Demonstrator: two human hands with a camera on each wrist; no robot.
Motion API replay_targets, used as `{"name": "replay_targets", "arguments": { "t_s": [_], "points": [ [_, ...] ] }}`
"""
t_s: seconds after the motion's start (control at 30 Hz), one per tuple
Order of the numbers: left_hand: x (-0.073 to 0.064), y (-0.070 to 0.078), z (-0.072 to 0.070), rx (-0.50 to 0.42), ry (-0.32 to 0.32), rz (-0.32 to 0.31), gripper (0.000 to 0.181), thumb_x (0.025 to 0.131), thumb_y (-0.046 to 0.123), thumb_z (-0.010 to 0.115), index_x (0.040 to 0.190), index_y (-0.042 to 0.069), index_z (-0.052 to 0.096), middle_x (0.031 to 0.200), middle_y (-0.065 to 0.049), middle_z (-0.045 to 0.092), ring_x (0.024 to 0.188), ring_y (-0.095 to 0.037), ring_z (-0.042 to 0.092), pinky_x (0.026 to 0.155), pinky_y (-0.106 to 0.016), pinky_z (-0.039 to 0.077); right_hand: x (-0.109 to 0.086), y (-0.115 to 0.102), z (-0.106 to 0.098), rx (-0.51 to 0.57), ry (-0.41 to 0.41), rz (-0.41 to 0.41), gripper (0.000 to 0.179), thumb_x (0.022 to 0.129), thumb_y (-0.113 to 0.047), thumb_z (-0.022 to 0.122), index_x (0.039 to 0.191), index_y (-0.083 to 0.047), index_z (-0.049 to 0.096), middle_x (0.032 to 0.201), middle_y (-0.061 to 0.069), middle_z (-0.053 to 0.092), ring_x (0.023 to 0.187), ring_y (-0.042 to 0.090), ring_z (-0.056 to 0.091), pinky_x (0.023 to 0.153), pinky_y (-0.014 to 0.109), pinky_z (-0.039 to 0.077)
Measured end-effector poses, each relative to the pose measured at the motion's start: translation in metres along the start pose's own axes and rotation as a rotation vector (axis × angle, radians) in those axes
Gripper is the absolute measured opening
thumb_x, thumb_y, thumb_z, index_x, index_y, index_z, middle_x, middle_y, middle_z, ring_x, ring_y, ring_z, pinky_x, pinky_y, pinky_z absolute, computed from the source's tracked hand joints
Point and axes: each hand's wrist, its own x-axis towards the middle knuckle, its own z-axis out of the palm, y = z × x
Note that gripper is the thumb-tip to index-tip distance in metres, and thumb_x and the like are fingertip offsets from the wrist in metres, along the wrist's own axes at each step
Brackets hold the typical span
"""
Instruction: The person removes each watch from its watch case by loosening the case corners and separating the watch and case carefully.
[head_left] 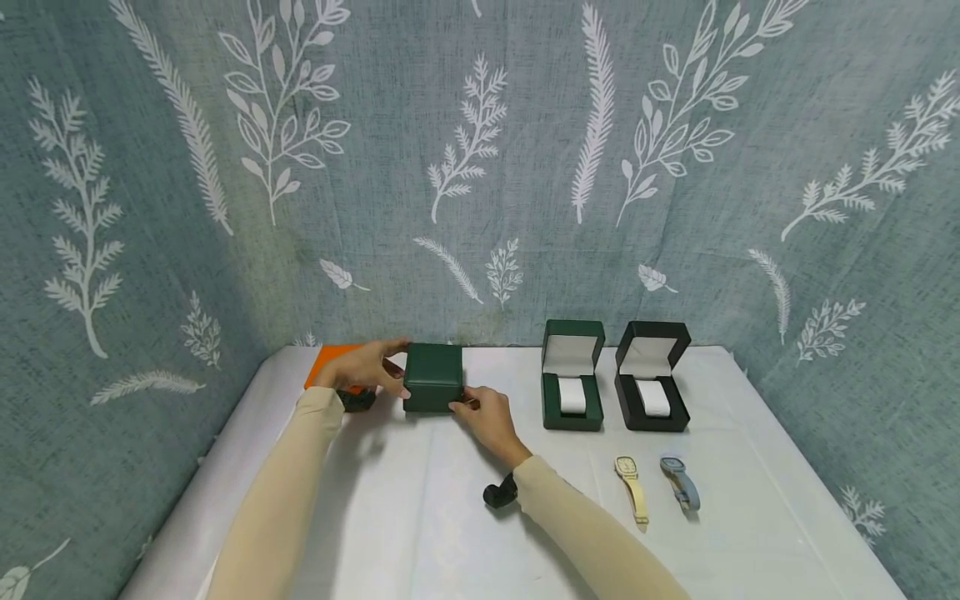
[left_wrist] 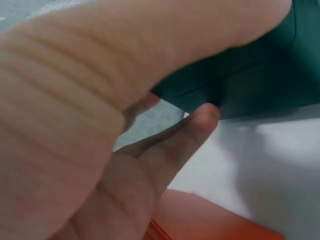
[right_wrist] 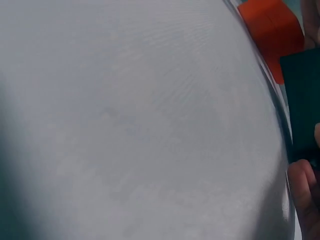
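Observation:
A closed dark green watch box (head_left: 433, 367) stands near the back of the white table, with both hands on it. My left hand (head_left: 367, 367) holds its left side, fingers toward the back and thumb near the front corner. At the lower right front corner, my right hand (head_left: 486, 421) grips the box with its fingertips. The left wrist view shows fingers touching the side of the green box (left_wrist: 270, 85). Only part of the box (right_wrist: 302, 100) and some fingers appear at the right edge of the right wrist view.
An orange box (head_left: 321, 363) sits partly hidden behind the left hand. To the right stand an open green watch box (head_left: 551, 408) and an open black watch box (head_left: 628, 408), each with a white cushion. In front lie a yellowish watch (head_left: 632, 487) and a blue-grey watch (head_left: 681, 483).

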Motion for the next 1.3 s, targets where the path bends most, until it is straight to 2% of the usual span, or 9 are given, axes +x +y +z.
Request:
{"name": "replay_targets", "arguments": {
  "t_s": [0.23,0.5,0.67,0.83,1.0,1.2,1.3],
  "points": [
    [-0.007,0.000,0.005,-0.052,0.048,0.045,0.115,0.076,0.019,0.094,0.165,0.012,0.021,0.163,-0.016,0.032,0.131,-0.038,0.055,0.100,-0.046,0.053,-0.005,-0.001,-0.007,0.019,0.025,-0.063,0.036,0.094,-0.018,0.078,0.121,0.004,0.073,0.099,0.009,0.074,0.086,0.020,0.072,0.072,0.026,0.058],
    [-0.017,0.006,0.019,-0.095,0.076,0.091,0.116,0.074,0.017,0.095,0.164,0.011,0.023,0.161,-0.011,0.035,0.132,-0.036,0.056,0.099,-0.040,0.054,-0.012,0.003,-0.018,0.015,0.032,-0.070,0.037,0.091,-0.021,0.082,0.122,-0.002,0.075,0.095,0.005,0.073,0.085,0.016,0.071,0.073,0.024,0.057],
    [-0.022,0.010,0.030,-0.125,0.062,0.111,0.116,0.074,0.014,0.095,0.164,0.007,0.022,0.162,-0.012,0.033,0.133,-0.037,0.055,0.099,-0.040,0.054,-0.025,0.006,-0.025,0.023,0.039,-0.100,0.039,0.089,-0.025,0.083,0.121,-0.003,0.076,0.094,0.003,0.073,0.084,0.015,0.072,0.074,0.026,0.058],
    [-0.026,0.011,0.041,-0.115,0.052,0.145,0.115,0.075,0.015,0.094,0.164,0.007,0.022,0.163,-0.016,0.031,0.129,-0.037,0.058,0.099,-0.040,0.054,-0.036,0.009,-0.031,0.037,0.040,-0.110,0.038,0.088,-0.026,0.084,0.118,-0.003,0.077,0.093,0.002,0.073,0.081,0.013,0.070,0.073,0.026,0.058],
    [-0.033,0.014,0.052,-0.113,0.051,0.157,0.115,0.075,0.016,0.094,0.164,0.008,0.022,0.163,-0.018,0.032,0.128,-0.036,0.059,0.098,-0.037,0.055,-0.047,0.007,-0.036,0.041,0.020,-0.093,0.038,0.087,-0.025,0.085,0.118,-0.003,0.077,0.093,0.001,0.073,0.080,0.010,0.070,0.072,0.024,0.058],
    [-0.042,0.022,0.064,-0.132,0.049,0.170,0.114,0.075,0.013,0.094,0.164,0.011,0.024,0.161,-0.016,0.035,0.128,-0.036,0.059,0.098,-0.040,0.054,-0.059,-0.002,-0.046,0.041,-0.003,-0.061,0.036,0.087,-0.023,0.086,0.117,-0.005,0.078,0.093,0.000,0.074,0.078,0.008,0.070,0.070,0.024,0.058],
    [-0.047,0.025,0.069,-0.138,0.051,0.184,0.115,0.075,0.012,0.094,0.164,0.009,0.022,0.163,-0.015,0.032,0.128,-0.037,0.059,0.099,-0.042,0.054,-0.065,-0.008,-0.053,0.039,-0.006,-0.052,0.034,0.086,-0.023,0.086,0.115,-0.006,0.078,0.091,-0.002,0.074,0.077,0.007,0.070,0.068,0.024,0.057]
  ]
}}
